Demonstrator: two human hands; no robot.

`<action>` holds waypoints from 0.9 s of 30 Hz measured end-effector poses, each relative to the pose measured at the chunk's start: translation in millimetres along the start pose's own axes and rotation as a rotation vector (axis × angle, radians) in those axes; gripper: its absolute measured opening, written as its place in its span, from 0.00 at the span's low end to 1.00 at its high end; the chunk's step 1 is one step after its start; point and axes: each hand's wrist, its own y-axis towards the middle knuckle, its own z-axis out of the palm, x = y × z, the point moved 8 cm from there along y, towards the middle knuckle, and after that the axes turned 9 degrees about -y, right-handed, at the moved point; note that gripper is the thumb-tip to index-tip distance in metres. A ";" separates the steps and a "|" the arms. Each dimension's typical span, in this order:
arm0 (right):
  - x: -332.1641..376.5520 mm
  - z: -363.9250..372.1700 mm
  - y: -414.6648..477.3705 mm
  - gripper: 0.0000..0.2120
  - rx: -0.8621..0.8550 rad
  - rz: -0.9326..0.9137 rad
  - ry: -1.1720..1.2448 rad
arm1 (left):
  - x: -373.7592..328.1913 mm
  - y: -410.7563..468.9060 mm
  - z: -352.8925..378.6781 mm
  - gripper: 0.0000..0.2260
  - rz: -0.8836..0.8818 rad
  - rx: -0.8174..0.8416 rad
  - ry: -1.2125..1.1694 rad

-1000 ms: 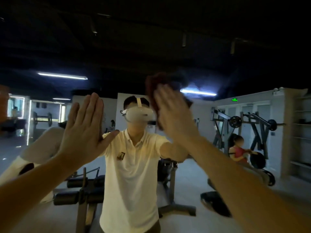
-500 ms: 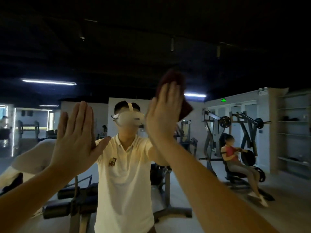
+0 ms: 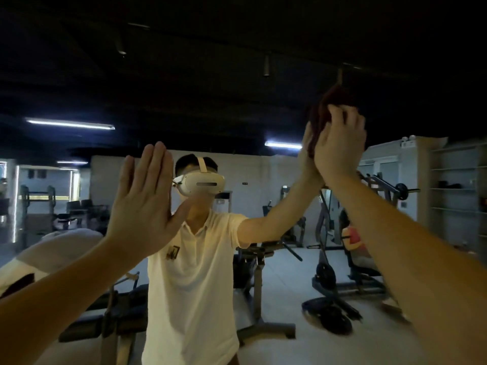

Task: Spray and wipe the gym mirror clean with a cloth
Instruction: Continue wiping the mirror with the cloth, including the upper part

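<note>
One mirror (image 3: 237, 96), two hands: right hand (image 3: 340, 146), fingers straight, presses one dark-red cloth (image 3: 320, 114) against it; left hand (image 3: 142, 204) rests flat.

The dark red cloth (image 3: 320, 119) is largely covered by the right hand (image 3: 340, 146) pressed flat over it, only its upper and left edges being shown. The left forearm (image 3: 52, 299) and right forearm (image 3: 421, 272) are cut off by the frame's lower corners, and a seated figure in red (image 3: 353, 238) is mostly hidden behind the right forearm, its details blurred
</note>
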 end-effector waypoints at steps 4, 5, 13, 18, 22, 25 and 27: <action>41.6 -7.6 -110.8 0.14 0.009 -0.032 0.165 | -1.5 0.6 -2.2 0.40 -0.016 -0.005 0.010; 55.7 -9.1 -142.6 0.13 0.060 -0.160 0.194 | -1.6 0.6 -2.2 0.40 -0.020 -0.002 0.010; 64.2 0.1 4.9 0.16 -0.058 -0.002 0.054 | 1.6 0.1 -0.6 0.40 -0.008 -0.004 0.035; 98.7 -5.5 -22.8 0.16 -0.025 0.104 0.132 | 0.8 -0.8 -1.9 0.41 0.001 0.005 0.028; 141.3 -7.6 -148.3 0.14 0.151 -0.337 0.238 | -0.1 -1.0 -2.9 0.41 -0.017 0.018 0.025; 150.2 -7.4 -204.8 0.14 0.214 -0.772 0.199 | -0.8 -0.8 -3.9 0.41 -0.021 0.014 0.014; 138.6 -2.4 -183.8 0.17 0.204 -0.860 0.129 | -0.1 -0.9 -3.6 0.40 -0.029 0.009 -0.001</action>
